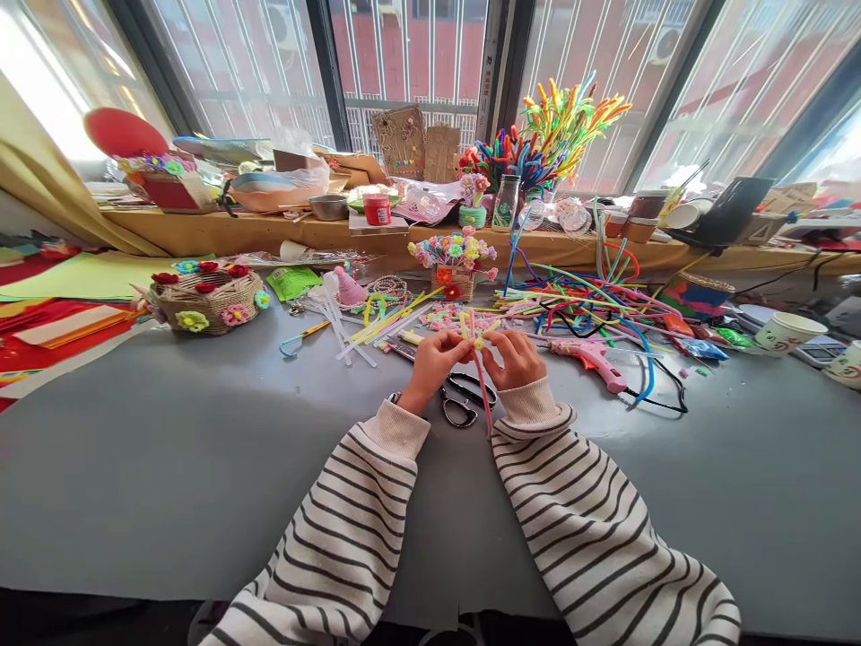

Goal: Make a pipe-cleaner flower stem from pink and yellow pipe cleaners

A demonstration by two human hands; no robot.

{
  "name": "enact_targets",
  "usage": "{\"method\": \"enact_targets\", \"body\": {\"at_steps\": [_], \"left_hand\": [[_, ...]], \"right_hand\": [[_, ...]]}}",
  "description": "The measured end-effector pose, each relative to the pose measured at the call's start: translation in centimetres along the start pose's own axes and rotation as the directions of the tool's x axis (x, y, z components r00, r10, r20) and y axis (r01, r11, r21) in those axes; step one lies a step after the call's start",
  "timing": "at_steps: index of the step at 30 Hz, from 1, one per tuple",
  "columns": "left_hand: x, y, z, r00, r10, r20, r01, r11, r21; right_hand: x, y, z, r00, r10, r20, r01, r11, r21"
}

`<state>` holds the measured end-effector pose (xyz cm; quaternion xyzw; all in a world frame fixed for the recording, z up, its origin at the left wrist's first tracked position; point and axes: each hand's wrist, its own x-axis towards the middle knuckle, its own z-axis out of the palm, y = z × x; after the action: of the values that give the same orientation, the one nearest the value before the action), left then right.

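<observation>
1. While striped sleeves (350,511) lie across the near side of the grey table (168,458), both hands meet just beyond, near the middle.
2. The left hand (434,361) pinches a pink pipe cleaner (484,395), whose long end hangs toward the right cuff.
3. The right hand (519,362) curls its fingers beside a small yellow piece (478,344) between the hands; I cannot tell whether it grips it.
4. Black-handled scissors (459,413) lie beneath the hands, with a pink glue gun (597,359) to the right.
5. Farther off stand a flower-trimmed basket (210,303) at left and a small pot of flowers (452,278) mid-table, with loose pipe cleaners (592,301) heaped at right.
6. Along the far sill sit a red jar (378,210) and a glass bottle (506,205), before barred windows (407,54).
</observation>
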<state>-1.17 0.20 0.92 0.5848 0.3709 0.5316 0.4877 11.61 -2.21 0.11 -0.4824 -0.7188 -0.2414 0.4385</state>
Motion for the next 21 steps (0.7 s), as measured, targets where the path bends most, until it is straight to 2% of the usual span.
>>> {"method": "enact_targets", "body": {"at_steps": [4, 10, 13, 15, 16, 17, 19, 20, 21], "left_hand": [[0.0, -0.3, -0.1, 1.0, -0.009, 0.006, 0.009, 1.0, 0.019], [0.2, -0.9, -0.5, 1.0, 0.017, 0.019, -0.018, 0.998, 0.065], [0.2, -0.9, -0.5, 0.998, 0.056, 0.017, -0.058, 0.989, 0.137], [0.1, -0.8, -0.4, 0.993, 0.118, 0.009, -0.117, 0.969, 0.216], [0.0, -0.8, -0.4, 0.987, 0.158, 0.006, -0.154, 0.952, 0.263], [0.0, -0.8, -0.3, 0.979, 0.204, 0.004, -0.195, 0.929, 0.313], [-0.2, -0.7, -0.1, 0.954, 0.299, 0.016, -0.279, 0.867, 0.414], [-0.3, -0.6, -0.1, 0.94, 0.341, 0.03, -0.316, 0.83, 0.459], [-0.4, -0.6, 0.0, 0.926, 0.375, 0.046, -0.347, 0.796, 0.496]], "right_hand": [[0.0, 0.0, 0.0, 0.998, -0.019, 0.054, 0.018, 1.0, 0.015], [-0.3, 0.0, 0.4, 0.994, 0.023, 0.11, -0.031, 0.997, 0.077], [-0.3, -0.4, 0.8, 0.978, 0.162, 0.133, -0.185, 0.965, 0.184], [-0.2, -0.8, 1.2, 0.928, 0.332, 0.17, -0.369, 0.886, 0.282], [-0.1, -0.9, 1.4, 0.877, 0.433, 0.208, -0.48, 0.81, 0.338], [0.0, -1.0, 1.6, 0.791, 0.544, 0.281, -0.611, 0.68, 0.406], [0.4, -1.0, 2.0, 0.536, 0.675, 0.507, -0.825, 0.292, 0.484], [0.6, -0.9, 2.2, 0.413, 0.666, 0.621, -0.875, 0.101, 0.474], [0.7, -0.8, 2.4, 0.323, 0.625, 0.71, -0.895, -0.042, 0.443]]}}
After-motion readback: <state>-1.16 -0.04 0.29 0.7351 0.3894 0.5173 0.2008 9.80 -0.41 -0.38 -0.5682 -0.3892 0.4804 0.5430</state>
